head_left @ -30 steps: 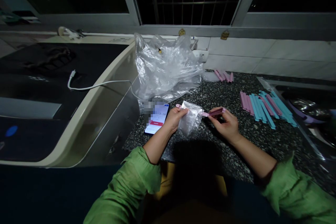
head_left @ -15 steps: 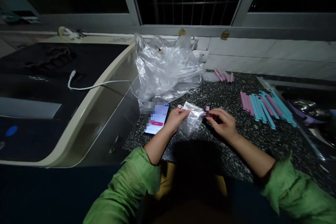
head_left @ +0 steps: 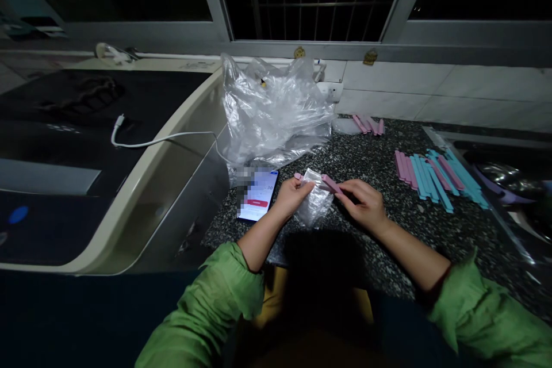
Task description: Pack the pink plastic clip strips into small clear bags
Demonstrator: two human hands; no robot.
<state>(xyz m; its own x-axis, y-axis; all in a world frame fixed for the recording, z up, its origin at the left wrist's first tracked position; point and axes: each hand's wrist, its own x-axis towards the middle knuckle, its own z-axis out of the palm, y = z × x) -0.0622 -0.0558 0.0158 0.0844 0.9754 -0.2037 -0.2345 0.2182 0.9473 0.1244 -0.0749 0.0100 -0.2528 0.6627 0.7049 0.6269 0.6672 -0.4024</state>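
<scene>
A small clear plastic bag [head_left: 314, 207] hangs over the counter between my hands. My left hand [head_left: 291, 200] pinches its upper left side, and the pink end of a bag clip [head_left: 298, 176] shows above those fingers. My right hand [head_left: 365, 204] is closed on a pink clip arm [head_left: 331, 184], which slants down from the bag's upper right edge to my fingertips. How the clip sits across the bag is partly hidden by my left fingers. Right of my hands lie several pink bag clips [head_left: 405, 169] and blue bag clips [head_left: 435, 184].
A lit phone [head_left: 257, 198] lies left of my left hand. Behind it stands a large crumpled plastic bag [head_left: 280, 109]. More pink clips [head_left: 368, 125] lie near the tiled wall. A washing machine [head_left: 172, 184] with a white cable [head_left: 172, 138] is at left; a sink [head_left: 495, 167] is at right.
The pink clip arm in my right hand has swung out and now shows its length beside the bag. My right hand has shifted slightly left; my left hand keeps its hold.
</scene>
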